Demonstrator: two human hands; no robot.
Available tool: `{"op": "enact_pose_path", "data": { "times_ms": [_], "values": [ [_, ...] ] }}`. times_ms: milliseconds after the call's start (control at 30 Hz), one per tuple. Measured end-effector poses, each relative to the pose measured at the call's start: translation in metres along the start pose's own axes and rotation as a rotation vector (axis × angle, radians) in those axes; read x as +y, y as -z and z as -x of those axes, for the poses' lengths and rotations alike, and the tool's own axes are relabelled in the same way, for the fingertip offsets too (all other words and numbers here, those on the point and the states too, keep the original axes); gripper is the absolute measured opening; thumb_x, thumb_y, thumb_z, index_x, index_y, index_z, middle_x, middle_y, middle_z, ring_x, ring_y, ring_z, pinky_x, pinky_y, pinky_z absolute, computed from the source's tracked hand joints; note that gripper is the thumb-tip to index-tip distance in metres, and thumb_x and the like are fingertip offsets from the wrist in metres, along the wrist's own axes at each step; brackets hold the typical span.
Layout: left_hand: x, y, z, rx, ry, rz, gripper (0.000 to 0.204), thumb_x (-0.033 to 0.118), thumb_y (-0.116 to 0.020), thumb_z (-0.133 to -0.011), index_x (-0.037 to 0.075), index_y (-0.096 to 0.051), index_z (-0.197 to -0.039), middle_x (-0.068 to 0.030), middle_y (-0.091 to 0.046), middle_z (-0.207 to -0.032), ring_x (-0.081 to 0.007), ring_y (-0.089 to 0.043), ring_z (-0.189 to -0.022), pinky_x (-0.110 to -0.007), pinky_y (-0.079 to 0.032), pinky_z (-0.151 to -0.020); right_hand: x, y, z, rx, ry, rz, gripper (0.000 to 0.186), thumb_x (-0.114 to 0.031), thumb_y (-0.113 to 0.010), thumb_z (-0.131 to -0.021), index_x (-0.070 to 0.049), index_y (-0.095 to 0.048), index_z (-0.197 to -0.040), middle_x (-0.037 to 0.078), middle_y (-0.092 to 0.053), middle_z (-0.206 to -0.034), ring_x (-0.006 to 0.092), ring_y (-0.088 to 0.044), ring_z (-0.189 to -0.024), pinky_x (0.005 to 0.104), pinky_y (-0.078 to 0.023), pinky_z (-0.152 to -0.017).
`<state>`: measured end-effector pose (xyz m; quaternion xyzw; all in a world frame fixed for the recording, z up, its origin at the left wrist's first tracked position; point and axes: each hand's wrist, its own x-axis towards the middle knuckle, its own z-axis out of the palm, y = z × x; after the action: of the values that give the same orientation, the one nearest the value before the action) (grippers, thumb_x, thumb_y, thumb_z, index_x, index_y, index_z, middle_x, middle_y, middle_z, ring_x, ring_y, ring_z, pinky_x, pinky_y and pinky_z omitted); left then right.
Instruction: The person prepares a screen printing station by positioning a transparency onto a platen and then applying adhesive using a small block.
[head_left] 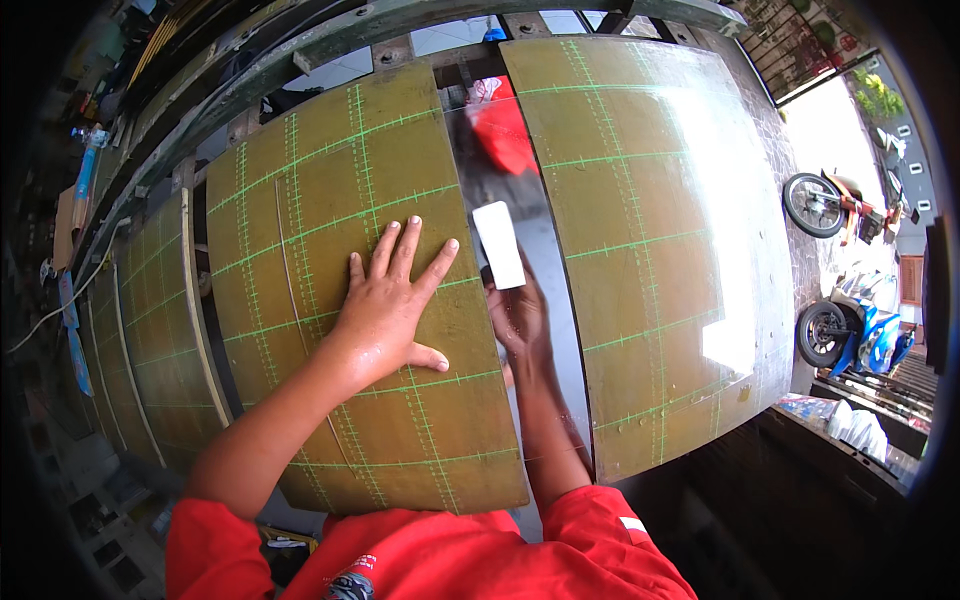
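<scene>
My left hand [390, 300] lies on the olive-brown board [430, 420] marked with green grid lines. Its fingers are spread and it holds nothing. Down in the gap between this board and a second gridded board [620, 290], my right hand [522, 315] grips the lower end of a white rectangular piece [498, 245]. The piece points away from me, and its underside and some of my right fingers are hidden. Farther along the same gap is a red-and-white cloth-like bundle [502, 130], slightly blurred.
More gridded boards [160, 310] with raised edges stand to the left. A metal frame [330, 40] runs behind the boards. Bright glare covers part of the right board. Beyond it are a red motorcycle [845, 205] and a blue one [865, 325] on the paving.
</scene>
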<state>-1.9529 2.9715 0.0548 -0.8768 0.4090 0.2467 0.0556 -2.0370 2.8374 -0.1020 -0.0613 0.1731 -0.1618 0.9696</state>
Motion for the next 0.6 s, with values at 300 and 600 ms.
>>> {"op": "enact_pose_path", "data": {
  "times_ms": [300,600],
  "values": [
    [0.000,0.002,-0.002,-0.015,-0.006,-0.013,0.133,0.059,-0.085,-0.049,0.025,-0.011,-0.154,-0.0218,-0.005,-0.157,-0.0424,-0.010,-0.145,-0.066,-0.024,-0.110,-0.018,0.054,0.104,-0.075,-0.123,0.008,0.046,-0.011,-0.052,-0.095,-0.002,-0.041,-0.139,0.011,-0.054,-0.115,0.0184,-0.057,-0.097,0.0263,-0.050,-0.081],
    [0.000,0.001,0.001,-0.001,-0.014,-0.022,0.133,0.061,-0.084,-0.049,0.025,-0.012,-0.154,-0.0225,-0.006,-0.157,-0.0431,-0.009,-0.145,-0.067,-0.025,-0.109,-0.006,0.016,0.015,-0.100,-0.057,-0.015,0.035,-0.016,-0.055,-0.097,-0.009,-0.050,-0.131,0.013,-0.058,-0.116,0.0171,-0.062,-0.089,0.0249,-0.052,-0.074]
  ]
}}
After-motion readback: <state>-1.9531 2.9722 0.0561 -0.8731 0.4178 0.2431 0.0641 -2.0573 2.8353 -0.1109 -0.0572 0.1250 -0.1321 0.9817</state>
